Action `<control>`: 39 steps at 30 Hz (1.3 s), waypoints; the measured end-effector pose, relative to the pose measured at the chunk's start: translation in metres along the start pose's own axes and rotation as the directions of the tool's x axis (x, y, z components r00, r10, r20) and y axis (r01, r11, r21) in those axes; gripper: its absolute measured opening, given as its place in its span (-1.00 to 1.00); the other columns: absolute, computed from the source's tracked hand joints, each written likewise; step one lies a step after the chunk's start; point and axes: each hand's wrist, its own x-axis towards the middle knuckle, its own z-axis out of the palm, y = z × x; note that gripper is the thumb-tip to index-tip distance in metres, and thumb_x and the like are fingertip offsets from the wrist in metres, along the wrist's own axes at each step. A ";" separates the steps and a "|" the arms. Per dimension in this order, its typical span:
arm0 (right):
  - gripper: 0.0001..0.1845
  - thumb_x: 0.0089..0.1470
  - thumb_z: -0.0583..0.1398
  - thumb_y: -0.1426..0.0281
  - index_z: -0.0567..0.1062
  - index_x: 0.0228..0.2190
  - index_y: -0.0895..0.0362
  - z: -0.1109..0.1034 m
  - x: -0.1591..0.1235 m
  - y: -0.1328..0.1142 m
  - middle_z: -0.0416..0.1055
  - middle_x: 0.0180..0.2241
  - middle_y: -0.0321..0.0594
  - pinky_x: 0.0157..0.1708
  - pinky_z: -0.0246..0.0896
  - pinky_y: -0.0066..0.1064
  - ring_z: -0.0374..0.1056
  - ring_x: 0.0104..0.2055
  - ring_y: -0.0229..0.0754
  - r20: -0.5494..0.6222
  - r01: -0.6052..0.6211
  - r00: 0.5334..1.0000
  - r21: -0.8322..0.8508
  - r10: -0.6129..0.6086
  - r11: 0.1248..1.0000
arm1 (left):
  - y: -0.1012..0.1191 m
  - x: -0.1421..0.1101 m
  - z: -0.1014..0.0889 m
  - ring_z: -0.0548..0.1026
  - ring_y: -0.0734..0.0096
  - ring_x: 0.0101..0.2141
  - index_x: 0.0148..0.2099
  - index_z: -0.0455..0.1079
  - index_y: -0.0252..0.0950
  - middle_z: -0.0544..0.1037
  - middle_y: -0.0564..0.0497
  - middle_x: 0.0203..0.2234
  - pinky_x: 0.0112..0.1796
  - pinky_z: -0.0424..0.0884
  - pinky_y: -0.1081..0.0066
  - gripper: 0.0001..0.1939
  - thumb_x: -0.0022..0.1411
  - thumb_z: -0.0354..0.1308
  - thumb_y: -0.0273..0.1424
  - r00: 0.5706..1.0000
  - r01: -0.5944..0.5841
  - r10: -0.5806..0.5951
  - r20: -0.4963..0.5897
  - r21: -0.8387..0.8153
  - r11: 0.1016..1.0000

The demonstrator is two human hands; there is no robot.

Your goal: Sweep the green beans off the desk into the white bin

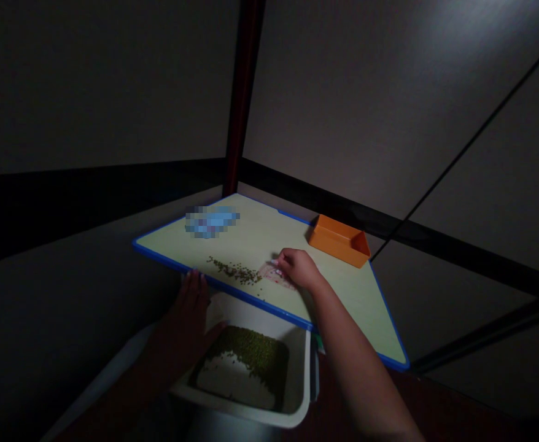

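Observation:
My right hand [298, 268] is over the board, fingers closed in a pinch on a thin, see-through piece with pinkish print [276, 274], perhaps plastic. To its left, small green grains like mung beans [237, 271] lie scattered near the board's front edge. My left hand [191, 307], in shadow, has its fingers stretched out at the blue edge, with the thumb spread over a white tub [299, 368]. Many more of these green grains [255, 350] cover part of the tub's bottom. The tub stands below the front edge of the board.
A pale yellow board [347, 301] with a blue rim serves as the tabletop. An orange rectangular box [338, 240] stands at its back right. A blurred light-blue item [212, 221] lies at the back left. Walls [366, 110] close in behind, meeting at a dark red post [242, 92].

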 end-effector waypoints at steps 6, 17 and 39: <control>-0.82 0.06 0.16 0.38 0.43 -0.52 0.19 -0.006 -0.002 0.005 0.30 -0.62 -0.35 -0.52 -0.07 -0.53 0.15 -0.55 -0.35 0.037 0.027 0.999 0.169 -0.034 0.985 | 0.001 0.000 -0.001 0.00 -0.18 0.27 0.28 -0.13 -0.67 0.04 -0.55 0.25 0.13 0.21 -0.01 -0.01 0.12 -0.16 0.11 1.000 -0.017 0.016 0.009 0.035 0.999; -0.79 0.04 0.17 0.36 0.37 -0.57 0.18 -0.009 -0.006 0.007 0.27 -0.65 -0.35 -0.57 -0.08 -0.51 0.11 -0.59 -0.35 0.139 -0.024 0.990 0.204 -0.004 0.979 | 0.003 0.000 -0.004 -0.05 -0.15 0.28 0.30 -0.23 -0.61 0.00 -0.54 0.26 0.15 0.19 0.01 -0.02 0.13 -0.12 0.08 1.000 0.000 -0.001 0.026 0.029 1.000; -0.80 0.06 0.17 0.38 0.37 -0.56 0.19 -0.004 -0.005 -0.002 0.26 -0.64 -0.38 -0.52 -0.08 -0.52 0.11 -0.56 -0.36 0.129 0.039 0.990 0.188 -0.064 0.981 | 0.003 0.000 -0.004 -0.08 -0.11 0.29 0.29 -0.21 -0.62 0.01 -0.55 0.25 0.16 0.18 0.02 -0.06 0.14 -0.14 0.05 0.999 0.003 -0.005 0.033 0.058 0.998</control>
